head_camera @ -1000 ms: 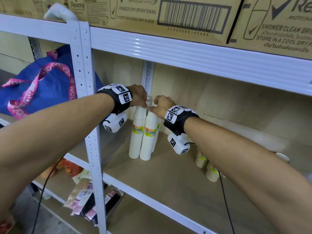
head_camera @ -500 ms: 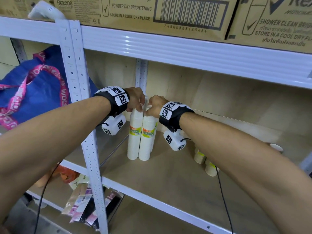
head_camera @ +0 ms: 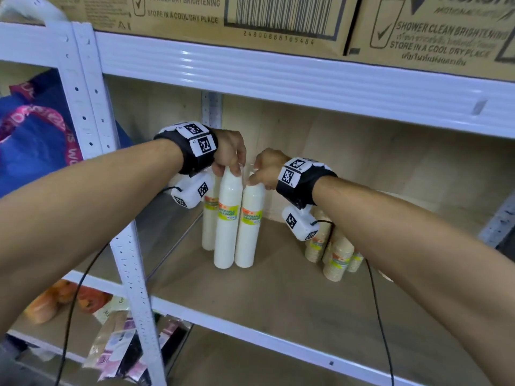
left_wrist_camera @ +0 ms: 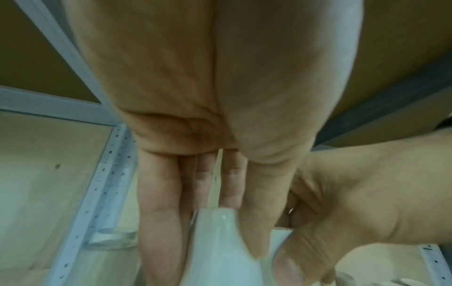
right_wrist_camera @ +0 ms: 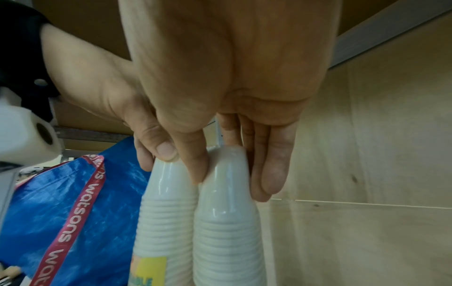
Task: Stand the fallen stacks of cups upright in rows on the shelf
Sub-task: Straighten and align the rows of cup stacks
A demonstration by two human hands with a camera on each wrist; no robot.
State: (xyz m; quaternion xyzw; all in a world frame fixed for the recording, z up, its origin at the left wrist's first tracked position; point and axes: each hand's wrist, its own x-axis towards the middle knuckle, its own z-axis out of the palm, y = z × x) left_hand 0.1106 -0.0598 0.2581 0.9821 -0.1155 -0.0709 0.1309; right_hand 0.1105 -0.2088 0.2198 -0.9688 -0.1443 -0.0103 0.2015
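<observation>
Two white stacks stand upright and touching on the shelf [head_camera: 278, 288], just right of the post [head_camera: 131, 260]; a third white stack [head_camera: 209, 218] stands behind the left stack [head_camera: 227, 218], nearer the post. The left hand [head_camera: 230, 151] comes down from above, its grip closed round the narrow top of the left stack, thumb on one side and fingers [left_wrist_camera: 159, 222] on the other. The right hand [head_camera: 267, 169] takes the top of the right stack [head_camera: 249, 221] the same way, thumb in the gap between the two stacks and fingers [right_wrist_camera: 274, 164] on the far side. Both stacks carry a yellow-green label at mid-height. Farther right of the post, partly hidden by the right forearm, a cluster of brown stacks [head_camera: 338, 257] stands on the same shelf. Left of the post lies a blue bag [head_camera: 30, 146]; cartons [head_camera: 278, 20] sit on the shelf above
</observation>
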